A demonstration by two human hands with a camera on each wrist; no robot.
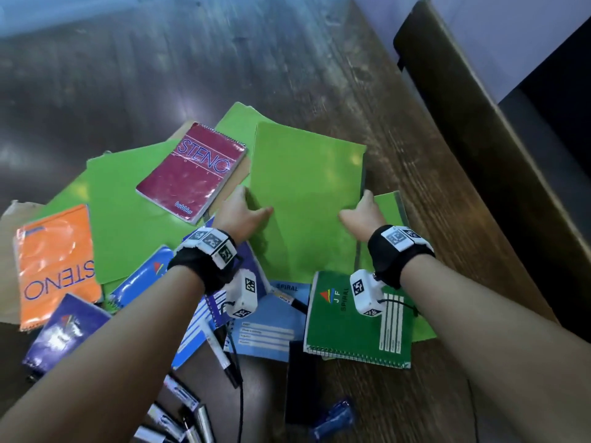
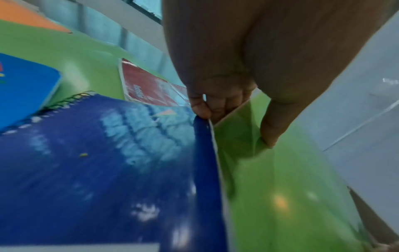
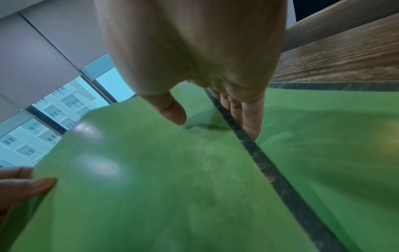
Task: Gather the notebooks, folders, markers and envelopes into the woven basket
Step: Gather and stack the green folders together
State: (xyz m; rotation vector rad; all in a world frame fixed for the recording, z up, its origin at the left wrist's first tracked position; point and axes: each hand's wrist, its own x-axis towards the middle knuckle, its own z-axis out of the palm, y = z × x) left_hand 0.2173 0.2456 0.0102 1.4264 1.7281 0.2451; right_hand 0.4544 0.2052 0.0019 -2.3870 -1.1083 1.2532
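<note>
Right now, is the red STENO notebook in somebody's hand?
No, the red STENO notebook lies on a green folder, while both hands grip another green folder.

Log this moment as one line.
left hand: grips green folder | right hand: grips same folder | basket: not in view

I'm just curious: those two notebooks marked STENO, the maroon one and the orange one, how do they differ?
The maroon notebook lies on top of green folders; the orange notebook lies at the left edge of the pile. The maroon cover looks scuffed, the orange one glossy. The maroon title reads upright from the head view, the orange one upside down. Neither is being touched.
</note>
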